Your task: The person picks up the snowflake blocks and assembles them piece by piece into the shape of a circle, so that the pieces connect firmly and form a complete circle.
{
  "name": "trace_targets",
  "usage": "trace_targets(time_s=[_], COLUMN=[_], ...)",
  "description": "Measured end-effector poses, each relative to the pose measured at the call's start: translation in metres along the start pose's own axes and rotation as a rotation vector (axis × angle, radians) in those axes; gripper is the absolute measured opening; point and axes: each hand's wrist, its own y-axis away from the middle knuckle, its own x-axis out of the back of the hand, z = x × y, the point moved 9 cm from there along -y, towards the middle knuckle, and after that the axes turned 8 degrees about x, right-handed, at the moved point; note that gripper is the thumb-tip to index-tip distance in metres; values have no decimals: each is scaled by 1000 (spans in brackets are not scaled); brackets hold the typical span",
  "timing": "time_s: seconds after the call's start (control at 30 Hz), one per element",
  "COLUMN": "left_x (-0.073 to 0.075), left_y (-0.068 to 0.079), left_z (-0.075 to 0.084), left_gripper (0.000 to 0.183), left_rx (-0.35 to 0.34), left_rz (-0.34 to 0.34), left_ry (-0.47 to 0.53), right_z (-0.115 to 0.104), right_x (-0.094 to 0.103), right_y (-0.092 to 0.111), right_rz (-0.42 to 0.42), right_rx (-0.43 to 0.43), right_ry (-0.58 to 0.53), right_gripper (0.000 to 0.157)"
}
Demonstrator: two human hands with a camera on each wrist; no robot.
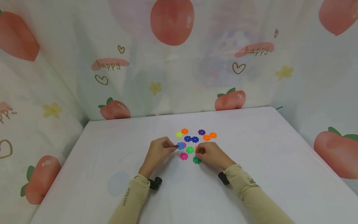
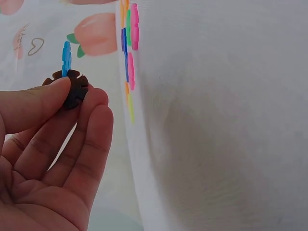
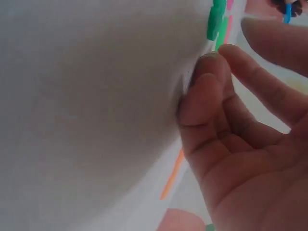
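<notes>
My left hand (image 1: 160, 151) pinches a dark brown notched disc (image 2: 77, 89) between thumb and fingers. A blue notched disc (image 2: 67, 57) is slotted upright into the brown one, at an angle across it. My right hand (image 1: 211, 153) hovers low over the table with its fingers bent, thumb apart from them, and nothing visible between them. Just by its fingertips lies a dark green disc (image 1: 197, 160). An orange disc (image 1: 196, 148) is mostly hidden behind that hand. Between the hands lie a light green disc (image 1: 190, 150) and a pink disc (image 1: 183, 156).
Farther back on the white table (image 1: 92, 155) lie several more flat discs: a purple one (image 1: 201, 132), dark blue ones (image 1: 188, 138), orange ones (image 1: 213, 135) and a yellow one (image 1: 179, 134). A printed curtain (image 1: 179, 71) hangs behind the table.
</notes>
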Motion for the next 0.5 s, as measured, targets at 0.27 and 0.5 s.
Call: trace_targets(time_s=[0.27, 0.5], left_x=[5, 5], left_y=[1, 2], left_z=[-4, -3], left_gripper=[13, 14], left_rx=[-21, -45], left_rz=[27, 22], left_ry=[32, 70], right_z=[-3, -2], right_x=[-9, -3], right_y=[5, 5], right_rz=[-112, -1], right_rx=[-10, 15], right_ry=[84, -10], right_gripper=[17, 23])
